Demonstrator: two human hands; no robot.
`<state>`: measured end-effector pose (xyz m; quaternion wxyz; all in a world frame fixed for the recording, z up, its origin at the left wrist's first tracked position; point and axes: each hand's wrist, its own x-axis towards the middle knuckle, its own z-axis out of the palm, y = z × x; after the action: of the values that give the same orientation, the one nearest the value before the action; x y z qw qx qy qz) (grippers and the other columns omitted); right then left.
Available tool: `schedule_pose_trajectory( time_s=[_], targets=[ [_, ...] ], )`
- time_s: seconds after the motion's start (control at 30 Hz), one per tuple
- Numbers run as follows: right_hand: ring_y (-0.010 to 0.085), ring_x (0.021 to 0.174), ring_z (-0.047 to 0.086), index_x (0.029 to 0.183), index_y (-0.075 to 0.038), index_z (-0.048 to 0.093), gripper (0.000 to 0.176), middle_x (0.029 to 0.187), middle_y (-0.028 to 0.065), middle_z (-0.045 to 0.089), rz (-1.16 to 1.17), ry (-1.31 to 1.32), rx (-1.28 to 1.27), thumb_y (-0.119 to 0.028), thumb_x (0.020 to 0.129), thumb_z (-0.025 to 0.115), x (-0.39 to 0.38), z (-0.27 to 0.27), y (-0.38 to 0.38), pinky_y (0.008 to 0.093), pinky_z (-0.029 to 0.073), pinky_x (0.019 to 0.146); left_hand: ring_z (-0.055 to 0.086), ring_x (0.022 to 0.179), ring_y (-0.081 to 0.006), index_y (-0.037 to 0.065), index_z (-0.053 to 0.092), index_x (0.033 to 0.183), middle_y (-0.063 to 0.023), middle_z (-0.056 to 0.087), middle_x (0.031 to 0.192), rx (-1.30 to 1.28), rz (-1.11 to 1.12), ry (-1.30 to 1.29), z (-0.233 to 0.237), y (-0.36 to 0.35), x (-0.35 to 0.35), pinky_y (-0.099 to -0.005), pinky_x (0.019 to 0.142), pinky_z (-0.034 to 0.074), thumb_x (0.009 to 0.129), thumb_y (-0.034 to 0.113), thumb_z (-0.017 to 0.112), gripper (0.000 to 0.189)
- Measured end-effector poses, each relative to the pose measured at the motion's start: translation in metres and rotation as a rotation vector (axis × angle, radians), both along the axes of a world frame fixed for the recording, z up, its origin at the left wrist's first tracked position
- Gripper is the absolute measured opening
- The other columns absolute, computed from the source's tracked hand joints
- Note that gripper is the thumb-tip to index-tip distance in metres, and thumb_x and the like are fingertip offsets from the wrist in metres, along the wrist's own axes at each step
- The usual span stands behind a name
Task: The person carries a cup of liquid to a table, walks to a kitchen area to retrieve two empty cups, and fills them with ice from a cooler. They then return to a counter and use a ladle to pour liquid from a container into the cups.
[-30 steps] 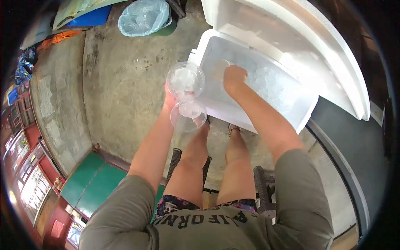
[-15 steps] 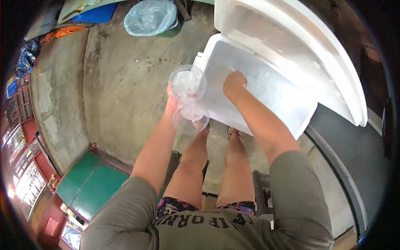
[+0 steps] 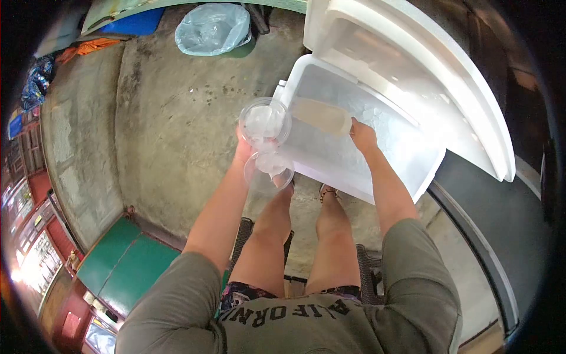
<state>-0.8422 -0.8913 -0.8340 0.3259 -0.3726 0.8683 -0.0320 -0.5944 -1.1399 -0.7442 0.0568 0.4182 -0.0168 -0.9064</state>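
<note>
My left hand (image 3: 242, 152) is closed around two clear plastic cups, an upper cup (image 3: 265, 123) and a lower cup (image 3: 269, 171), both with ice in them. Over the white cooler (image 3: 299, 66), my right hand (image 3: 364, 135) grips the end of a translucent, beige ice scoop (image 3: 321, 116). The scoop points left toward the cups, apart from them. Pieces of ice (image 3: 377, 121) lie inside the cooler, right of the scoop. Parts of my left fingers are hidden behind the cups.
The cooler's lid (image 3: 407, 65) stands raised along its far right side. A bin with a pale blue plastic liner (image 3: 213, 28) stands on the concrete floor (image 3: 177, 130). A green surface (image 3: 127, 262) is at lower left, a dark counter (image 3: 495, 218) at right.
My right hand has moved right inside the cooler area, and the ice scoop now shows clearly in its grip. The left hand and the cups stay nearly in place.
</note>
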Motion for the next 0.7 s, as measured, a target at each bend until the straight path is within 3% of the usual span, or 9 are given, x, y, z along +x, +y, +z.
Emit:
schedule_pose_trajectory(
  time_s=[0.07,0.2,0.33,0.47,0.57,0.7],
  targets=[
    [0.0354,0.083,0.062,0.112,-0.01,0.054,0.031,0.086,0.0169,0.065,-0.062,-0.022,-0.064,-0.016,0.082,0.057,0.007,0.015,0.008,0.0451,0.049,0.072,0.057,0.093,-0.0265,0.014,0.052,0.123,-0.0074,0.059,0.109,0.008,0.014,-0.003,0.011,0.003,-0.002,-0.0434,0.076,0.05,0.083,0.069,0.033,0.07],
    [0.0356,0.085,0.062,0.114,-0.009,0.054,0.039,0.087,0.0174,0.064,-0.133,0.013,-0.125,-0.012,0.077,0.063,0.004,0.105,0.025,0.0442,0.048,0.073,0.056,0.095,-0.0278,0.014,0.05,0.126,-0.0094,0.058,0.11,-0.08,-0.113,-0.14,0.023,0.011,-0.019,-0.0456,0.08,0.049,0.08,0.076,0.033,0.079],
    [0.0355,0.083,0.062,0.113,-0.006,0.057,0.042,0.086,0.0192,0.065,-0.221,0.105,0.013,-0.009,0.072,0.067,-0.003,0.257,0.042,0.0422,0.049,0.072,0.058,0.091,-0.034,0.011,0.048,0.126,-0.0156,0.059,0.104,-0.114,-0.085,-0.171,0.021,0.025,-0.042,-0.0493,0.08,0.049,0.075,0.079,0.036,0.086],
    [0.0358,0.077,0.063,0.111,0.0,0.057,0.047,0.085,0.0214,0.064,-0.156,0.123,0.138,-0.004,0.066,0.071,0.0,0.399,0.052,0.0405,0.051,0.067,0.059,0.095,-0.0325,0.01,0.048,0.126,-0.0168,0.059,0.11,-0.129,-0.162,-0.153,0.015,0.04,-0.067,-0.0473,0.085,0.048,0.073,0.082,0.034,0.09],
    [0.0347,0.072,0.064,0.103,0.001,0.058,0.036,0.081,0.0198,0.065,-0.024,0.122,0.162,-0.004,0.069,0.066,0.012,0.462,0.041,0.0395,0.052,0.064,0.059,0.095,-0.0325,0.008,0.051,0.123,-0.0154,0.06,0.108,-0.062,-0.171,-0.095,0.022,0.06,-0.09,-0.0469,0.087,0.047,0.074,0.082,0.032,0.09],
    [0.0332,0.069,0.065,0.087,0.001,0.057,0.015,0.073,0.0169,0.064,0.107,0.176,0.161,-0.005,0.074,0.056,0.027,0.482,0.03,0.0393,0.052,0.06,0.059,0.098,-0.0301,0.009,0.053,0.122,-0.0125,0.061,0.107,-0.026,-0.255,-0.112,0.052,0.076,-0.113,-0.0465,0.087,0.047,0.078,0.077,0.034,0.083]
  ],
)
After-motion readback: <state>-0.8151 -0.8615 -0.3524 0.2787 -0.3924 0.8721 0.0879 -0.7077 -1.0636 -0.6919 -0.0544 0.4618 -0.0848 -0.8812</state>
